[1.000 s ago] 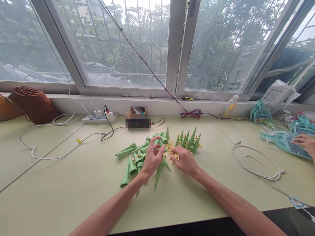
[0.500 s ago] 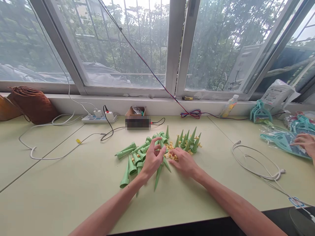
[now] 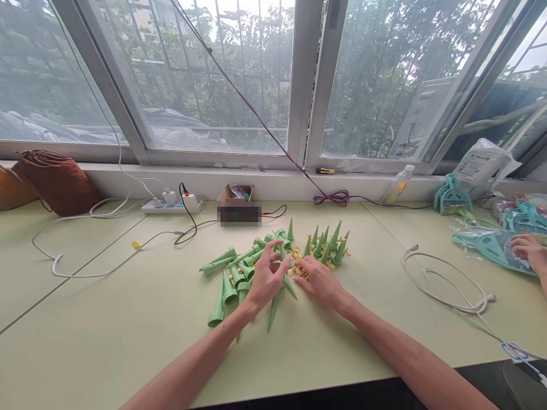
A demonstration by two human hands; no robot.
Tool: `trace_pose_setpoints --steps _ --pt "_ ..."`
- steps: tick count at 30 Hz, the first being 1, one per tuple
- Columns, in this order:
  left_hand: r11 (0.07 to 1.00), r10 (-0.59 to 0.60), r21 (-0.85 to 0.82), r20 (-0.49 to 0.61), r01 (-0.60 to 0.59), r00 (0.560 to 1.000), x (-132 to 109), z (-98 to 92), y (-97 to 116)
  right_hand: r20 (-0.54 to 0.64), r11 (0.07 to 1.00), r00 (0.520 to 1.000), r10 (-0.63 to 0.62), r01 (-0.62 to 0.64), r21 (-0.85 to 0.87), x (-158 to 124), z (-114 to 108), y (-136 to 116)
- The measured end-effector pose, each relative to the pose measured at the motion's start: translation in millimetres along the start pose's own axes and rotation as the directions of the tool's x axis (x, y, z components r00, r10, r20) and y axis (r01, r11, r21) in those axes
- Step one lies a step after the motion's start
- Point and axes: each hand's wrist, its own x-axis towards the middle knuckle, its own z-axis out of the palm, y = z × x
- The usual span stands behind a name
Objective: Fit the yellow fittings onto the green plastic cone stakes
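Observation:
My left hand [image 3: 270, 279] is curled round a hollow green plastic spike [image 3: 282, 251], which points up between thumb and fingers. More green spikes [image 3: 229, 291] lie in a loose heap under and left of that hand. My right hand [image 3: 318, 279] reaches down with bent fingers into small yellow plastic valves [image 3: 294, 271]. Its fingertips are close together among them, and whatever they grip is hidden. Behind the right hand, several green spikes [image 3: 335, 234] stand point up with yellow valves fitted at their sides.
A small cardboard box [image 3: 236, 195] and a power strip [image 3: 171, 204] stand along the wall. A white cable [image 3: 448, 304] lies coiled at right. Further right, another person's hand [image 3: 529, 250] rests on a bagged teal dustpan-like item [image 3: 482, 246]. A bottle [image 3: 398, 185] leans by the sill.
My hands have barely shifted; the left still has the green spike and the right stays at the yellow valves. The other person's hand has moved slightly over the bagged item.

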Motion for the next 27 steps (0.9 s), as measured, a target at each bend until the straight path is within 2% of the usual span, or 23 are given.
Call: trace_pose_setpoints --steps 7,16,27 --pt "1.0 0.023 0.014 0.033 -0.023 0.999 -0.7 1.0 -0.2 0.025 0.999 0.999 0.022 -0.021 -0.032 1.5 -5.8 -5.7" --pt "0.994 0.067 0.084 0.06 -0.072 0.996 -1.6 0.0 -2.3 -0.015 0.999 1.0 0.023 -0.024 -0.043 -0.3 -4.1 -4.9" --pt "0.993 0.07 0.091 0.071 -0.076 0.995 -1.9 0.0 -1.7 0.01 0.995 0.999 0.053 -0.052 -0.081 2.0 -2.3 -2.0"
